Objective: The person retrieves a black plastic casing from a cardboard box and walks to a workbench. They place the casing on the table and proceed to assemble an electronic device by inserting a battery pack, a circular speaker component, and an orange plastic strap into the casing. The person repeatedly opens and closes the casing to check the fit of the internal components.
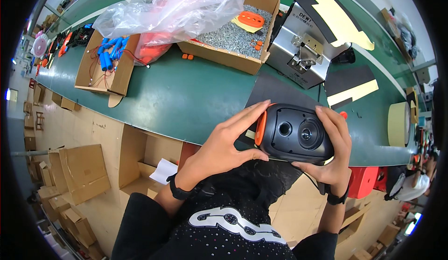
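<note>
A black speaker (295,143) with an orange end piece (261,128) is held between my two hands at the front edge of the green table. Its front shows a round driver and a smaller round port. My left hand (228,136) grips the orange end, fingers along the top and thumb below. Wrapped round the opposite end is my right hand (338,143), its thumb under the lower edge. A black sheet (275,92) lies on the table behind the speaker.
Beyond stand a carton of screws (224,62), a metal screw-feeding machine (303,45) and a box of blue cylinders with wires (119,80). A plastic bag (177,8) drapes over the screw carton. At right sits a tape roll (398,124); cartons (84,171) stand on the floor.
</note>
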### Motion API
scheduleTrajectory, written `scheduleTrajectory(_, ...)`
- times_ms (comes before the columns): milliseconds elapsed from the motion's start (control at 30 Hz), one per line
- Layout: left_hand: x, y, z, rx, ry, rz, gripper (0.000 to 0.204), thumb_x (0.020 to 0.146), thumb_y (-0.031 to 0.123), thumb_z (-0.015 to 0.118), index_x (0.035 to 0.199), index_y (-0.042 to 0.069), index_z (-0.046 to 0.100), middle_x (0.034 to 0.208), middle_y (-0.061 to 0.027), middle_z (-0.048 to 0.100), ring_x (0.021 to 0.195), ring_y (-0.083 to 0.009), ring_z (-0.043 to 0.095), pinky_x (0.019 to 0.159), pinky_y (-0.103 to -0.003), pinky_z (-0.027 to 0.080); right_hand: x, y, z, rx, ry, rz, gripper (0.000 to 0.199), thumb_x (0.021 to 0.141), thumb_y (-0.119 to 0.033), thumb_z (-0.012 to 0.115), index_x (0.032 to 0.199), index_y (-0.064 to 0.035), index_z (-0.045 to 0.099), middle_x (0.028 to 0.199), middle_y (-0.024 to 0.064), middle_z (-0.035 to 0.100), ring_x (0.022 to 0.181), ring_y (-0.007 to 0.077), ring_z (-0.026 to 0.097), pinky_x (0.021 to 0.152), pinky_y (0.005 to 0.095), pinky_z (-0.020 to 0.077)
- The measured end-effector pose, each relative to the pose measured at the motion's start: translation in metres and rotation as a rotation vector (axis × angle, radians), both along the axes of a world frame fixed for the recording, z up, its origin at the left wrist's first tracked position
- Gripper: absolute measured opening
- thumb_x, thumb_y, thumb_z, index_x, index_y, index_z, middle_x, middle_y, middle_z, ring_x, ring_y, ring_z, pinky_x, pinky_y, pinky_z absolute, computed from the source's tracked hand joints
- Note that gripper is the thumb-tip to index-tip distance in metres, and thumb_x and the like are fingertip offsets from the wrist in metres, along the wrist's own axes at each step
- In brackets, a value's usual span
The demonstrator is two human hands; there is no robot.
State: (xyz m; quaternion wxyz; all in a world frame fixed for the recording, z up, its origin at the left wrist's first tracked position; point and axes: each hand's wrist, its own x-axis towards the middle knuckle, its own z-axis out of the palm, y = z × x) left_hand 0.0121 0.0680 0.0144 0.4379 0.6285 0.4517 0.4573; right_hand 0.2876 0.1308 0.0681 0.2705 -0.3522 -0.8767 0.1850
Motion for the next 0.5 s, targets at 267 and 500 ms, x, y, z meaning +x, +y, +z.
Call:
scheduleTrajectory(267, -0.001, 0.000, 0.002, -0.041, -0.026, -0.013, 0.104, 0.070, 0.009, 0.096, 0.160, 0.002, 0.043, 0.161, -0.0194, 0.048, 0.146, -0.0310, 0.052, 0.121, -0.045, 0.045, -0.005, 0.001, 0.006, 0.012, -0.033, -0.006, 0.097, 0.061, -0.041, 0.096, 0.142, 0.0004, 0.062, 0.132, 0.0219, 0.064, 0.117, 0.0413, 0.064, 0.100, 0.0494, 0.0511)
scheduleTrajectory(500, -0.004, 0.003, 0.003, -0.021, 0.000, -0.028, 0.103, 0.070, 0.014, 0.097, 0.159, 0.003, 0.045, 0.160, -0.0192, 0.050, 0.145, -0.0312, 0.053, 0.121, -0.045, 0.045, -0.009, -0.001, 0.009, 0.049, -0.174, -0.028, 0.098, 0.061, -0.039, 0.097, 0.145, -0.0024, 0.060, 0.135, 0.0199, 0.062, 0.121, 0.0415, 0.061, 0.102, 0.0511, 0.0498)
